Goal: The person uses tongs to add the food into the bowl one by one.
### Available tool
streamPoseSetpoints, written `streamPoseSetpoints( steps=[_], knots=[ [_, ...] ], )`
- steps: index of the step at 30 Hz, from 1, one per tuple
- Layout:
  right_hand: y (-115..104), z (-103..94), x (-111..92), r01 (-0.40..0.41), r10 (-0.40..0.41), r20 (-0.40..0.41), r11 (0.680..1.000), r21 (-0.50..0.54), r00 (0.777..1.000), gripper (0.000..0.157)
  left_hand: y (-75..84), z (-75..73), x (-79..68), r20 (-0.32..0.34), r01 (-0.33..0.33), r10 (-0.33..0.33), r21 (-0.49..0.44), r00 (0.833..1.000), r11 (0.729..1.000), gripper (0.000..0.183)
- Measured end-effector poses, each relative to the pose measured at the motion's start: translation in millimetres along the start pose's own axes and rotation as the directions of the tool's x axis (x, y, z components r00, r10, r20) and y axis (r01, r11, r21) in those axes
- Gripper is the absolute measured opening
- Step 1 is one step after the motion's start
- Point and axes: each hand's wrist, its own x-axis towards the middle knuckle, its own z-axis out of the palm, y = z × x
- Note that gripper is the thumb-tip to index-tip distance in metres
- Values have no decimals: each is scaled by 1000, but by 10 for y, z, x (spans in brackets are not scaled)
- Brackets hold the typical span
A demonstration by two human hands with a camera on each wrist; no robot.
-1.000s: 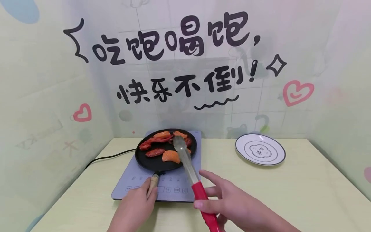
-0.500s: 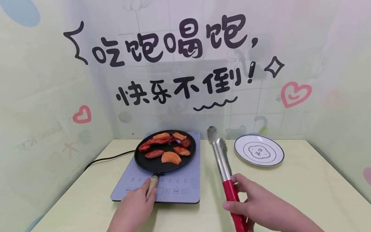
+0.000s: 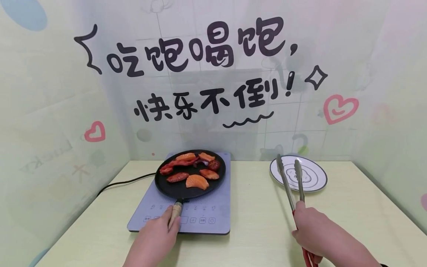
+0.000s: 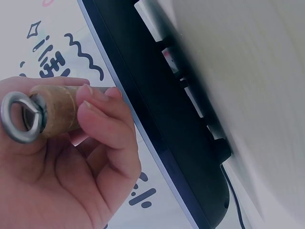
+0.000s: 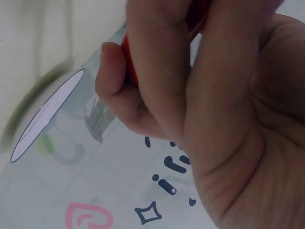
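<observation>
My left hand [image 3: 156,233] grips the wooden handle [image 4: 59,109] of a black frying pan [image 3: 173,191], which sits on an induction cooker [image 3: 218,211]. A metal ring [image 4: 21,117] hangs from the handle's end. Orange salmon-like slices [image 3: 197,181] and dark red meat pieces [image 3: 177,177] lie in the pan. With my right hand [image 3: 325,231] I hold red-handled metal tongs [image 3: 287,185] at the right. Their arms are spread, nothing between the tips, and they overlap a white plate [image 3: 317,174] with a blue rim in the head view. Fingers wrap the red handle [image 5: 131,62] in the right wrist view.
The light wooden table [image 3: 253,218] carries cooker and plate. A black cord [image 3: 130,180] runs from the cooker to the left. Behind stands a pale wall [image 3: 207,137] with black lettering, and side walls close in on both sides.
The right hand has carried the tongs from over the pan rightward to the plate, turning them so both arms show spread apart. The left hand keeps its hold on the pan handle.
</observation>
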Motion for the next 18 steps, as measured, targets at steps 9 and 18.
streamPoseSetpoints(
  steps=[9,18],
  knots=[
    [187,33,100,-49,55,75,996,-70,996,29,-4,-4,-19,-26,-24,23,-8,999,1000,58],
    [299,88,188,-23,56,164,981,-194,985,9,4,-12,-13,-16,-23,23,-13,1000,1000,59]
  ],
)
